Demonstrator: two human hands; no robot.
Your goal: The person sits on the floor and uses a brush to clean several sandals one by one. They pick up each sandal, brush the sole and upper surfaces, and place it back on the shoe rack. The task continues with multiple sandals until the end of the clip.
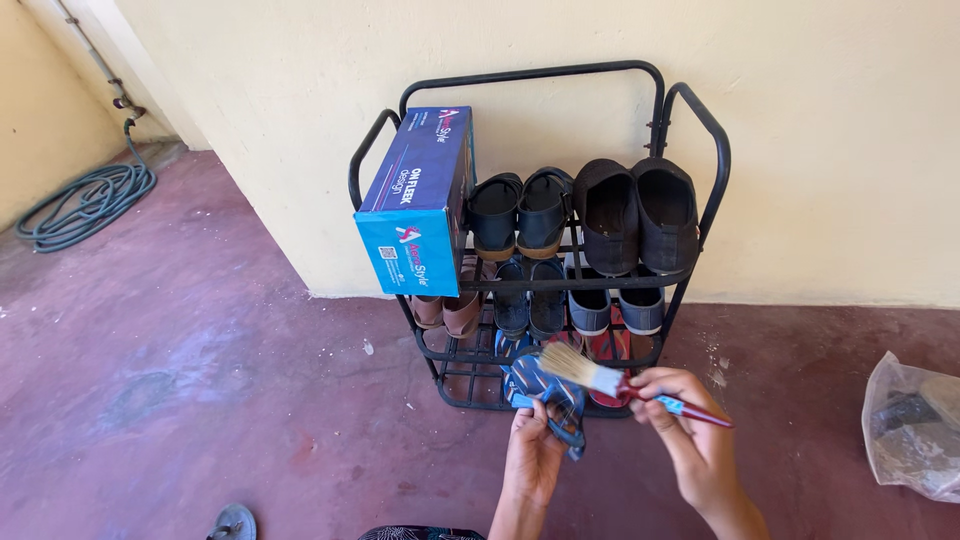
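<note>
While the left hand (530, 455) clamps the blue patterned flip-flop (545, 395), right hand (690, 425) pinches the red-handled bristle brush (625, 385); short strokes toward 10 o'clock should work best.

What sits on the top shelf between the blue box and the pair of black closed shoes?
A pair of dark sandals sits between the blue box and the black closed shoes, seen in the head view.

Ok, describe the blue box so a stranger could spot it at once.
Find the black metal shoe rack against the cream wall. The blue box sits on its top shelf at the left end, beside dark sandals. It is the only box among footwear.
</note>
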